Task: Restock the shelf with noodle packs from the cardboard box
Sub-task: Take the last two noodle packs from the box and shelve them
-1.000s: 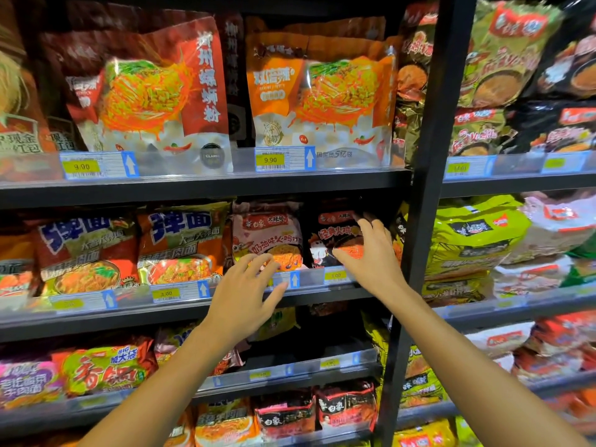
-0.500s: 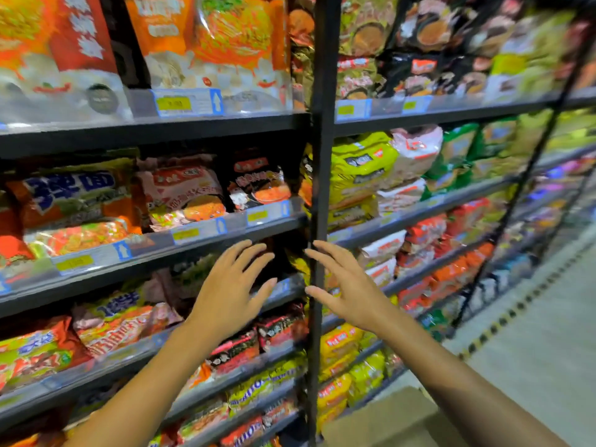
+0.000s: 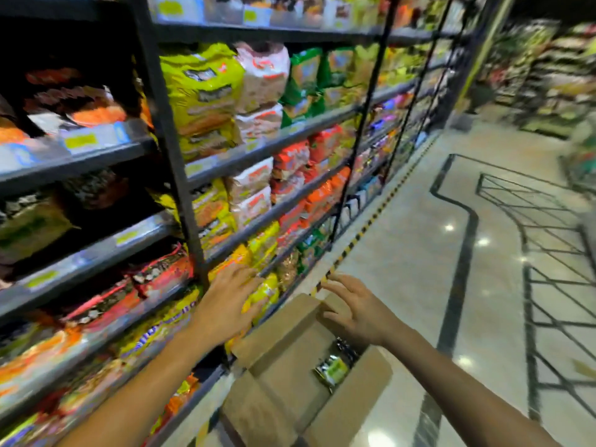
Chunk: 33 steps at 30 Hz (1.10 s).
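An open cardboard box (image 3: 283, 337) stands on the floor at the foot of the shelving, its flaps spread. Inside it lies a dark noodle pack with a green label (image 3: 335, 366). My left hand (image 3: 225, 301) hovers with spread fingers over the box's left flap, in front of the low yellow packs. My right hand (image 3: 354, 309) is held with loosely spread fingers above the box's far flap, holding nothing. The black metal shelf (image 3: 96, 156) at the left carries rows of noodle packs, with a dark gap on the level above the red packs.
Shelving full of yellow, white, red and orange packs (image 3: 258, 124) runs away to the right along the aisle. A black upright post (image 3: 171, 156) divides two bays. Polished floor (image 3: 419, 253) with black lines lies to the right. More shelves (image 3: 548, 75) stand at the far right.
My view has swung down and to the right, from the shelf to the floor. Both hands have dropped from the middle shelf level to just above the cardboard box.
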Each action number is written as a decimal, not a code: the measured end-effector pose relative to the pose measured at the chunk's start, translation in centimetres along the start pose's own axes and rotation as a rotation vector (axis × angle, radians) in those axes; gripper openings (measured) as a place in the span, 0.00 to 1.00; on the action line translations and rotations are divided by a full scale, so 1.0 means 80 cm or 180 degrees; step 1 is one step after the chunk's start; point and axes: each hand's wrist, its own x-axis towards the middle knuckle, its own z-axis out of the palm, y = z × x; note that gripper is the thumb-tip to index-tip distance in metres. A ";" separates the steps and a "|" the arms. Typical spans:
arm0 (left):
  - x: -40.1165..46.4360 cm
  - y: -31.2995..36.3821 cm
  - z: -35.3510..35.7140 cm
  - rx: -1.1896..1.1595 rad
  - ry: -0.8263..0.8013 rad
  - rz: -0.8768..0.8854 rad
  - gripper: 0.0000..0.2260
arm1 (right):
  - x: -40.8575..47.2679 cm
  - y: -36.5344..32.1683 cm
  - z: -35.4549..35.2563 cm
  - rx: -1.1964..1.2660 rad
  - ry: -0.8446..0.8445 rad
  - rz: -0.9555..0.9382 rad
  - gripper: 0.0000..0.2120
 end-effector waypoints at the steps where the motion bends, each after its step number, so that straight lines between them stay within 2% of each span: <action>1: 0.005 0.017 0.012 -0.0040 -0.0044 0.0033 0.22 | -0.015 0.022 -0.002 -0.0042 -0.0089 0.0100 0.34; 7: 0.039 0.113 0.107 -0.0027 -0.0525 -0.0053 0.24 | -0.089 0.149 -0.019 0.0043 -0.0240 0.0465 0.40; 10: 0.061 0.171 0.156 -0.0168 -0.0676 -0.0101 0.27 | -0.122 0.217 -0.026 0.0083 -0.0360 0.0573 0.37; 12: 0.074 0.203 0.193 -0.0196 -0.0861 -0.0196 0.25 | -0.146 0.262 -0.027 0.0149 -0.0451 0.0628 0.36; 15: 0.090 0.246 0.237 -0.0317 -0.1232 -0.0462 0.26 | -0.173 0.322 -0.024 0.0280 -0.0664 0.0678 0.43; 18: 0.101 0.277 0.260 -0.0373 -0.1344 -0.0665 0.29 | -0.174 0.367 -0.018 0.0412 -0.0852 0.0678 0.44; 23: 0.124 0.273 0.290 -0.0554 -0.1327 -0.0937 0.33 | -0.131 0.405 0.003 0.0591 -0.1014 0.0702 0.29; 25: 0.141 0.258 0.306 -0.0710 -0.1364 -0.1052 0.32 | -0.111 0.419 0.020 0.0632 -0.1047 0.0706 0.28; 28: 0.158 0.239 0.340 -0.0902 -0.1628 -0.1221 0.25 | -0.087 0.439 0.048 0.0753 -0.1133 0.0879 0.29; 30: 0.167 0.232 0.359 -0.1092 -0.1713 -0.1262 0.25 | -0.077 0.452 0.067 0.0879 -0.1306 0.0981 0.29; 32: 0.189 0.221 0.374 -0.1598 -0.1967 -0.1666 0.22 | -0.060 0.468 0.087 0.0870 -0.1379 0.1030 0.29; 33: 0.196 0.212 0.387 -0.1595 -0.1899 -0.1709 0.21 | -0.052 0.479 0.097 0.0879 -0.1426 0.1069 0.28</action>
